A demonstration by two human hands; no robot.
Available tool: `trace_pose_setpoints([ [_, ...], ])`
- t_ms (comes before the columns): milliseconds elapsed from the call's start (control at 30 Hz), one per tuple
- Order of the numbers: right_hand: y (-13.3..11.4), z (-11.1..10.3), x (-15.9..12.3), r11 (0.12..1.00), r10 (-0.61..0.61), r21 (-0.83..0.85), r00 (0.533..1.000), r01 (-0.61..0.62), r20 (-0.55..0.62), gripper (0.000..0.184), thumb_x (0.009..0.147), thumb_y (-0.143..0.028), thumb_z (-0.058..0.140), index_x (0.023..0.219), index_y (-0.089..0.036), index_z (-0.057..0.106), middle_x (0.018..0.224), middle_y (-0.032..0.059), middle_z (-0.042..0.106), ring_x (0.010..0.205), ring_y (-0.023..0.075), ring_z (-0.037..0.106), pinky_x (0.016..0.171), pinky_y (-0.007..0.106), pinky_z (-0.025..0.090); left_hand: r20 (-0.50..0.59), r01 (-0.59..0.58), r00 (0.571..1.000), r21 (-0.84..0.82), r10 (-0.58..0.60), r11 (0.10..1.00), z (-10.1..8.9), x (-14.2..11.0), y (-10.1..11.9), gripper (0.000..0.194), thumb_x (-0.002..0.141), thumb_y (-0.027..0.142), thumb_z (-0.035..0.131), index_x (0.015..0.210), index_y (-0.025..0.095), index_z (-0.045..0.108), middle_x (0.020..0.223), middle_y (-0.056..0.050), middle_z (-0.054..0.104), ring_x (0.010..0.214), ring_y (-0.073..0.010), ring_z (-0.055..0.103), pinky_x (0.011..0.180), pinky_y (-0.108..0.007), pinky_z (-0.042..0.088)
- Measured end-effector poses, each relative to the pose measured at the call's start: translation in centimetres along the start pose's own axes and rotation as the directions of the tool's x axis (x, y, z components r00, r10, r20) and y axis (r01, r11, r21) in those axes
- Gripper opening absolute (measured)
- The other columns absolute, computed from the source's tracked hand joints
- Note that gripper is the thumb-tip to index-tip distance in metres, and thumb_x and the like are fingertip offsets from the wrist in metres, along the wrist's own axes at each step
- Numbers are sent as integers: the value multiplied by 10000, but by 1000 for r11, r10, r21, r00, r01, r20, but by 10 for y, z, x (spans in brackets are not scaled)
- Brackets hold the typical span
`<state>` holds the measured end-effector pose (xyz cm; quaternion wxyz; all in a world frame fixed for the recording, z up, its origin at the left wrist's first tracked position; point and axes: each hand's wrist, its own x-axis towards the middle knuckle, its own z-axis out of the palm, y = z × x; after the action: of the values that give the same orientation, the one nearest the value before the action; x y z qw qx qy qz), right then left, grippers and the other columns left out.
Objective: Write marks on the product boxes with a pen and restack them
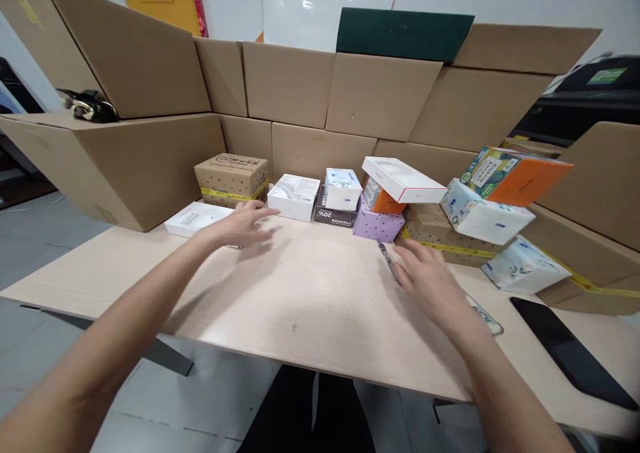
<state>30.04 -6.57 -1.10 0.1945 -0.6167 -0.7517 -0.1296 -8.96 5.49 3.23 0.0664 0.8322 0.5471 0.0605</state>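
Observation:
My left hand (244, 226) reaches over the table with its fingers apart, holding nothing. It is nearest to a flat white box (195, 218) with grey print, whose right end it partly covers, and to a taller white box (294, 198). My right hand (427, 276) is slightly blurred, with fingers stretched out beside a slim dark pen (386, 258). The pen slants towards the thumb, which hides its near end; whether they touch I cannot tell. Behind the pen stands a lilac spotted box (379, 223). A phone-like flat item (486, 314) is partly hidden behind my right wrist.
Cardboard walls (295, 83) border the table (310, 293) at the back. A brown carton (233, 176) stands back left. On the right are tissue packs (485, 214), an orange-green box (520, 176) and a black tablet (570, 350). A white box (403, 180) lies tilted atop others.

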Motion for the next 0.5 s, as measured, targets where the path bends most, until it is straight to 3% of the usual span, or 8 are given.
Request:
trace_pose_setpoints([
  [67, -26, 7, 11, 968, -125, 207, 987, 144, -102, 379, 978, -333, 419, 1224, -189, 668, 1293, 176, 616, 1206, 344, 542, 1022, 561, 442, -144, 2, 989, -59, -11, 998, 10, 23, 26, 794, 792, 664, 570, 1498, 347, 388, 1567, -129, 282, 1415, -424, 281, 1111, -533, 308],
  [167, -48, 23, 12, 865, -227, 424, 963, 268, -146, 334, 981, -282, 430, 1203, -235, 676, 1191, 137, 668, 1117, 291, 603, 983, 503, 487, -308, 134, 940, -50, -143, 990, 25, 64, 56, 904, 731, 802, 535, 1483, 314, 418, 1604, -138, 211, 1426, -507, 196, 1127, -590, 234],
  [333, -37, 34, -7, 834, -270, 488, 962, 258, -47, 309, 971, -249, 437, 1144, -259, 693, 1068, 121, 696, 1010, 282, 636, 903, 482, 510, -309, 338, 884, -96, -351, 936, 43, 111, 68, 972, 668, 863, 518, 1461, 306, 439, 1631, -148, 154, 1400, -612, 147, 1078, -682, 167],
  [500, -22, 31, -8, 851, -199, 479, 976, 215, -84, 319, 989, -242, 405, 1156, -241, 676, 1064, 118, 683, 981, 248, 646, 863, 410, 513, -316, 375, 870, -70, -377, 924, 46, 114, 72, 875, 706, 824, 501, 1414, 310, 496, 1575, -167, 255, 1343, -592, 245, 1005, -675, 255],
])
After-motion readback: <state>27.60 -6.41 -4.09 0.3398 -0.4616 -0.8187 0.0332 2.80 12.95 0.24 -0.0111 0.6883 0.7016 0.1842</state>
